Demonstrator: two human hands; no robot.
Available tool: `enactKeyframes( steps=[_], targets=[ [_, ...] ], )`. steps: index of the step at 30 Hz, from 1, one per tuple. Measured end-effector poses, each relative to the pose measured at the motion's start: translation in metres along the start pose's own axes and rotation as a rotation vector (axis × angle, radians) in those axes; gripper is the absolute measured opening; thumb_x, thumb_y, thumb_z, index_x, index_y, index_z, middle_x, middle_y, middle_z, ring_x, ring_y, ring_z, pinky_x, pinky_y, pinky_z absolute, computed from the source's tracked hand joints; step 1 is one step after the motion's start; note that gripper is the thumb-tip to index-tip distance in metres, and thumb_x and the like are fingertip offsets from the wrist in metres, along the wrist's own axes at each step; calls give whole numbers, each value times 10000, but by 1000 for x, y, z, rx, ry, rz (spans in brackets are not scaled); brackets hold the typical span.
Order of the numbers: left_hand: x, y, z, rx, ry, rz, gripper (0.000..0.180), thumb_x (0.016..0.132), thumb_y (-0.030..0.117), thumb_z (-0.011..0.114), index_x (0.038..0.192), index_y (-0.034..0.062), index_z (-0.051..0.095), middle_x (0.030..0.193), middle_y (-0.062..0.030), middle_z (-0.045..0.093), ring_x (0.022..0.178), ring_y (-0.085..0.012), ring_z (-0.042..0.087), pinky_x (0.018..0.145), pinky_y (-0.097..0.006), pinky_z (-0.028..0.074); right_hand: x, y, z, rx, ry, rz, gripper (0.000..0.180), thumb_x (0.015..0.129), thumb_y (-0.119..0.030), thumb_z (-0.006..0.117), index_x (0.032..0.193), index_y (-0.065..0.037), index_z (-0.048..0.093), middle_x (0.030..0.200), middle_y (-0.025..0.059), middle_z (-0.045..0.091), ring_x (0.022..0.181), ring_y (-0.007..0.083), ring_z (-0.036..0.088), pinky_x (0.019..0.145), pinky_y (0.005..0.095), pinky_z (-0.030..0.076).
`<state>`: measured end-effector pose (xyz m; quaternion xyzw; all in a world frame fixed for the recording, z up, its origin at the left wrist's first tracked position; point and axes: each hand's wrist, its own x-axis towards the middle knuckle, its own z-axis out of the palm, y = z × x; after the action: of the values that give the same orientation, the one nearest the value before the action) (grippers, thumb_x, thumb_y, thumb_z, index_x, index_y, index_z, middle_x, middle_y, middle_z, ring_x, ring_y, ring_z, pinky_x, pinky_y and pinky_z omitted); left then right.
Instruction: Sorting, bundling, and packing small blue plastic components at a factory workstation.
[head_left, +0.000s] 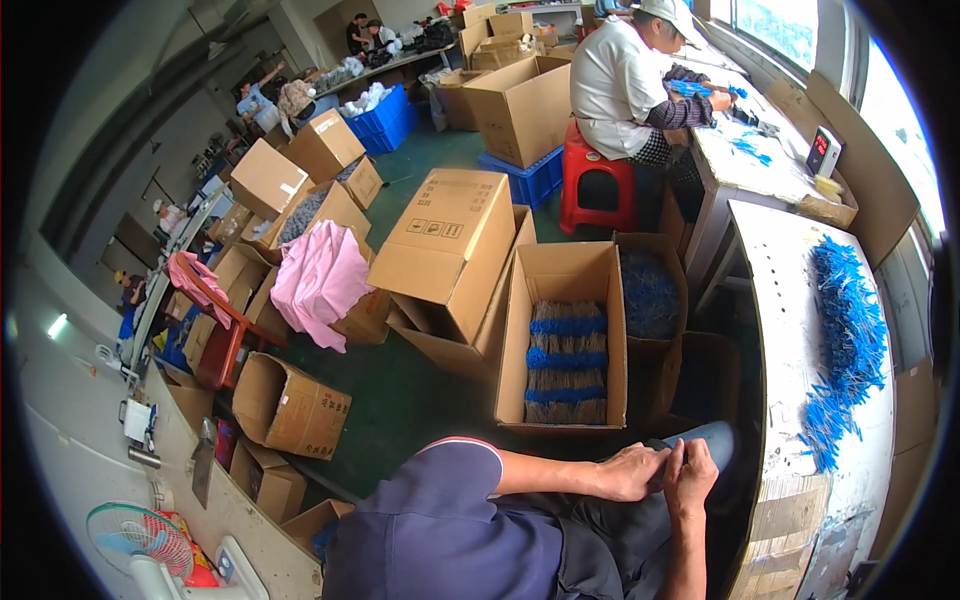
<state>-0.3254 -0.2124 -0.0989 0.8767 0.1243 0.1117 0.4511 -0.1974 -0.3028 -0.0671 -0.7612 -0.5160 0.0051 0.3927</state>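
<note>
Both hands are curled together at the knee: the left hand (632, 470) and right hand (688, 472); what is pinched cannot be told. Thin blue-banded bundles (567, 362) are stacked in the brown cardboard box (516, 330) just ahead.

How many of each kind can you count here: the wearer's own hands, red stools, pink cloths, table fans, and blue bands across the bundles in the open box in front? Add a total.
Hands: 2, left hand and right hand
Red stool: 1
Pink cloth: 1
Table fan: 1
Blue bands in the open box: 3
Total: 8
</note>
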Motion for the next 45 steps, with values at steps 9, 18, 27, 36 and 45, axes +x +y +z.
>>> enactKeyframes(
  steps=[9,18,27,36,45],
  targets=[
    [15,22,-2,294,-101,-116,305,752,28,655,1034,-84,640,978,-273,706,946,-427,700,852,-502,548,-6,14,1,-67,-42,156,230,966,-177,646,827,-10,572,827,195,626,718,433,630,633,484,503],
    [25,-5,15,166,-315,-164,468,824,41,602,1279,-45,536,1069,-311,696,954,-474,687,833,-537,553,-11,25,-2,-79,-166,371,399,970,-398,669,904,-8,619,885,234,684,836,445,665,743,485,517],
    [20,-19,1,-29,-238,-167,488,961,250,652,1290,-39,438,1030,-297,701,1011,-486,667,851,-527,532,4,8,-35,428,-245,566,511,985,-448,626,1259,-17,612,1126,172,703,943,291,685,786,406,535],
    [1,-96,-32,-415,189,-529,267,891,323,721,827,72,656,724,-46,628,704,-161,614,667,-387,502,43,60,-76,-31,135,181,252,935,-145,729,1131,3,675,1063,147,692,985,286,644,911,379,501],
    [-138,-262,-51,-674,503,-1163,194,987,296,673,948,112,626,712,6,585,455,-97,479,364,-275,328,95,110,-65,-483,81,32,239,873,-127,746,1076,-40,655,1133,134,673,1102,348,613,958,436,492]
  ],
)
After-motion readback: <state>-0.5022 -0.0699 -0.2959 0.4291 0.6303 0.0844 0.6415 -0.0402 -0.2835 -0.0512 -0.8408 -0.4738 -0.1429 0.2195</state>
